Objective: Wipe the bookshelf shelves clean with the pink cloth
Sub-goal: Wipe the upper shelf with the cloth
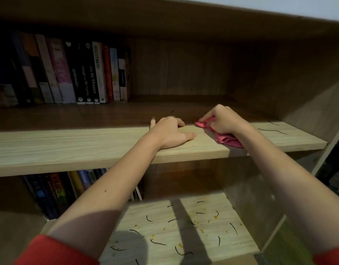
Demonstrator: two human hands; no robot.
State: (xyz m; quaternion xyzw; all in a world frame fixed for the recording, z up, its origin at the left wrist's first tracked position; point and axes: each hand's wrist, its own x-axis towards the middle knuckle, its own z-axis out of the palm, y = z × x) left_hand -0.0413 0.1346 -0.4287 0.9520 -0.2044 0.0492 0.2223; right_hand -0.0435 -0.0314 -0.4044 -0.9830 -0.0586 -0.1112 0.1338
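A dim wooden bookshelf [184,69] fills the view, and its pale upper shelf [69,148] is lit along the front edge. Far left of the grip, books [78,73] stand upright at the back. The left hand [170,132] rests on the board with fingers spread, holding nothing. Just right of it, the right hand [224,119] clutches the bunched pink cloth [227,139] against the shelf. Right of the grip lie black strands [270,130]. Below it, a lower shelf [241,241] carries crumbs [215,217].
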